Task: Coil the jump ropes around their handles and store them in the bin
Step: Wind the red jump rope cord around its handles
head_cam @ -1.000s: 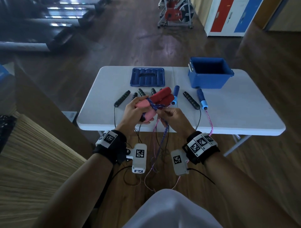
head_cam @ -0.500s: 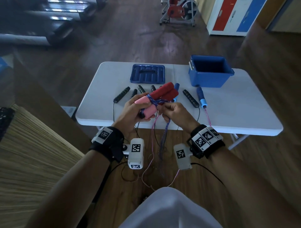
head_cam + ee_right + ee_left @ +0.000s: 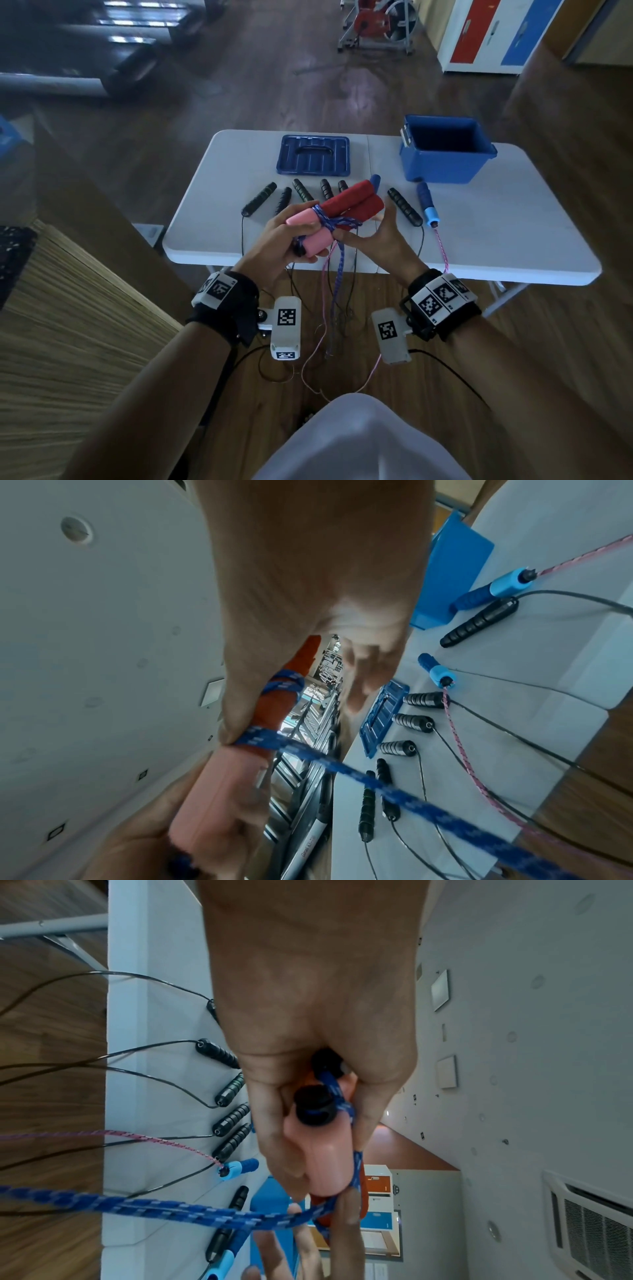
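A pair of foam handles, pink at the near end and red at the far end (image 3: pixel 352 202), is held together above the table's front edge. My left hand (image 3: pixel 287 240) grips the pink ends (image 3: pixel 325 1156). A blue patterned rope (image 3: pixel 329 221) is wound a few turns round the middle of the handles, and its loose length (image 3: pixel 339 270) hangs to the floor. My right hand (image 3: pixel 373 236) pinches the rope (image 3: pixel 260 735) against the handles with thumb and forefinger, its other fingers spread upward. The open blue bin (image 3: pixel 445 164) stands at the table's far right.
On the white table (image 3: pixel 496 240) several black handles (image 3: pixel 260 202) and a blue handle (image 3: pixel 426 204) with a pink rope lie in a row, cords hanging over the front edge. The blue bin lid (image 3: pixel 313 159) lies at the back. An exercise bike (image 3: pixel 376 24) stands beyond.
My right hand's outer fingers, curled by the rope before, have spread out beside the red ends. The left hand keeps its grip on the handles.
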